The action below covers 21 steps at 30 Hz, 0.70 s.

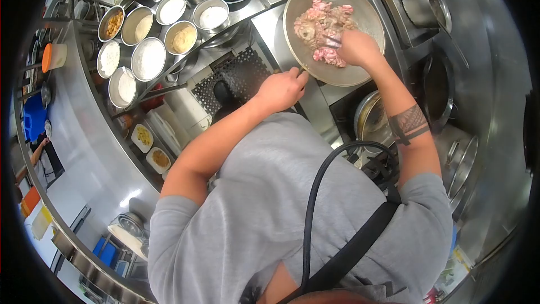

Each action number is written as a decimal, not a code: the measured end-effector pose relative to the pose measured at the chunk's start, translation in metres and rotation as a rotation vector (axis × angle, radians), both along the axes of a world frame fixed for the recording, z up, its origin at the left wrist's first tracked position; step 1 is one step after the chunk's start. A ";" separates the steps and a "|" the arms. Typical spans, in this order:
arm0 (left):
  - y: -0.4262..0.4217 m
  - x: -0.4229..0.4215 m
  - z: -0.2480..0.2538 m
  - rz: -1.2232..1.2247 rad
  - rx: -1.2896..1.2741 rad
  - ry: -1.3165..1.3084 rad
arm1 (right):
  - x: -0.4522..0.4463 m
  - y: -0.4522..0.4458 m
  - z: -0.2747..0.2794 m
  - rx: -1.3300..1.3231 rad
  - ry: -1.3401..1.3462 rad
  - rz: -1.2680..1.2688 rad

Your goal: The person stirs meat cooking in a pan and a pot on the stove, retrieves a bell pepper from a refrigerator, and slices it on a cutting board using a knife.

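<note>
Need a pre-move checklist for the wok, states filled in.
1. Left hand at the wok: ok, closed at its rim.
2. Metal utensil in right hand: ok, its end is in the meat.
3. Meat inside the rim: ok, none seen over the edge.
4. Meat evenly coloured: not ok, pink patches beside greyish ones.
5. Flame under the wok: cannot tell, hidden.
6. Meat cooked through: cannot tell from above.

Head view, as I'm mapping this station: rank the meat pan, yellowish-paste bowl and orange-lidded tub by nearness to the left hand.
From the left hand:
1. Meat pan, just right
2. Yellowish-paste bowl, farther left
3. Orange-lidded tub, far left
</note>
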<state>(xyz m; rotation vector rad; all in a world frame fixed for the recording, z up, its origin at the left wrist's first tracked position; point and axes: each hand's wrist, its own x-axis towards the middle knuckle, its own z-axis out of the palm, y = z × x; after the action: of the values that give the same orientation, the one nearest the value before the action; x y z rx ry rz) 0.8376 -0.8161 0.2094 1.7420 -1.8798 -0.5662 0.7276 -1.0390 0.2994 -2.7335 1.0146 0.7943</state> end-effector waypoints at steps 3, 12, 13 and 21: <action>-0.002 -0.002 -0.001 0.003 -0.014 0.005 | 0.002 -0.010 -0.029 0.004 -0.049 -0.134; 0.000 -0.002 0.001 0.015 0.000 0.008 | -0.004 -0.081 -0.023 -0.129 -0.068 -0.260; 0.000 -0.002 0.002 0.017 -0.001 0.004 | 0.004 -0.091 -0.028 -0.129 -0.068 -0.259; 0.001 -0.005 0.003 0.029 -0.015 0.002 | 0.030 -0.108 -0.058 -0.281 -0.106 -0.056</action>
<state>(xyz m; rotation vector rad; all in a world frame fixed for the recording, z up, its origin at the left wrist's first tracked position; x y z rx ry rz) 0.8328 -0.8154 0.2127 1.7558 -1.8497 -0.5415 0.7571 -1.1474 0.2410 -2.9231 1.2593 0.5268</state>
